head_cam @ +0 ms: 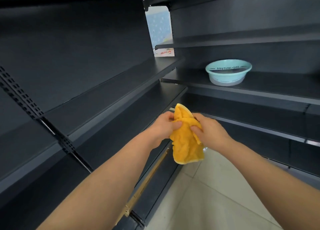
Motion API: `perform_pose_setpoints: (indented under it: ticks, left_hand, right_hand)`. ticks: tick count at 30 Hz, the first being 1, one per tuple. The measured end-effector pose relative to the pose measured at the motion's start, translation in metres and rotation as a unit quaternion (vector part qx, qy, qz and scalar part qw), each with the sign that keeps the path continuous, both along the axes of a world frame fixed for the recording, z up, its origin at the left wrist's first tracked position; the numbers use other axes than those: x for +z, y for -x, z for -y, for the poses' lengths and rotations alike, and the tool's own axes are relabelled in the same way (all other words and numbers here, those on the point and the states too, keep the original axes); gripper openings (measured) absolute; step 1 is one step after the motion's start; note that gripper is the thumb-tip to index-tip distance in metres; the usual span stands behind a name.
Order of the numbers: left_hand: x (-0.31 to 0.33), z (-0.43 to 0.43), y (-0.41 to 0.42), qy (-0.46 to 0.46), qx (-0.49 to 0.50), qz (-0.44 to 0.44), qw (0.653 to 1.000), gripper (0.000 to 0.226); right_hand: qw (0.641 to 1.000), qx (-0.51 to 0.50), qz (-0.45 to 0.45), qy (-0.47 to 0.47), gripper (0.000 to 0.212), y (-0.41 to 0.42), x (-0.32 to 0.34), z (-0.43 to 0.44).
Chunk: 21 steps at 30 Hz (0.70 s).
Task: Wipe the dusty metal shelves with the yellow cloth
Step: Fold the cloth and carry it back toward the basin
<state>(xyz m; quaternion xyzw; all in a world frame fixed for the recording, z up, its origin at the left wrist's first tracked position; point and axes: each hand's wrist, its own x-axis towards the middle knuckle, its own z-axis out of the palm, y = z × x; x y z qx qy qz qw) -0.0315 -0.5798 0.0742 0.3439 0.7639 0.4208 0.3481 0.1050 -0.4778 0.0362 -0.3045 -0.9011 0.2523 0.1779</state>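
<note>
A yellow cloth (pixel 186 144) hangs in mid-air at the centre of the head view, crumpled, with its lower end dangling over the floor. My left hand (pixel 161 127) pinches its upper left side. My right hand (pixel 210 130) grips its upper right side. Both hands are held in front of the corner where two runs of dark metal shelves meet. One run of shelves (pixel 107 89) stretches along the left. The other run (pixel 259 93) goes off to the right. The cloth touches no shelf.
A pale blue plastic basin (pixel 228 72) stands on a right-hand shelf, above and behind my hands. A slotted upright post (pixel 36 112) crosses the left shelves. Light floor tiles (pixel 213 195) lie below between the two runs. A bright gap (pixel 160 31) shows at the corner.
</note>
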Motion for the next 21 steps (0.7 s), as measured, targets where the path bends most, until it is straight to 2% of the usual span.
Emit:
perform_pose_setpoints:
  ticks: [2, 6, 10, 15, 19, 21]
  left_hand:
    - [-0.007, -0.013, 0.006, -0.007, 0.002, 0.004, 1.000, 0.036]
    - [-0.029, -0.042, 0.031, -0.029, 0.048, 0.018, 0.998, 0.049]
    - [-0.046, -0.086, 0.062, -0.037, 0.060, -0.025, 0.997, 0.033]
    - [-0.040, -0.148, 0.107, -0.023, 0.010, -0.019, 1.000, 0.020]
    - [-0.032, -0.189, 0.136, -0.010, -0.082, 0.077, 0.994, 0.037]
    - [-0.033, -0.208, 0.145, -0.001, -0.137, 0.079, 0.987, 0.050]
  right_hand:
    - [1.000, -0.020, 0.001, -0.011, 0.033, 0.005, -0.006, -0.009]
    - [0.998, -0.054, 0.006, -0.026, 0.030, 0.018, -0.013, -0.034]
    - [0.998, -0.057, 0.005, -0.022, 0.038, 0.046, -0.013, -0.069]
    - [0.997, -0.075, 0.000, -0.003, 0.045, 0.092, -0.009, -0.122]
    - [0.990, -0.139, -0.014, -0.009, 0.039, 0.116, -0.010, -0.168]
    - [0.987, -0.161, -0.012, -0.005, 0.036, 0.123, -0.011, -0.190]
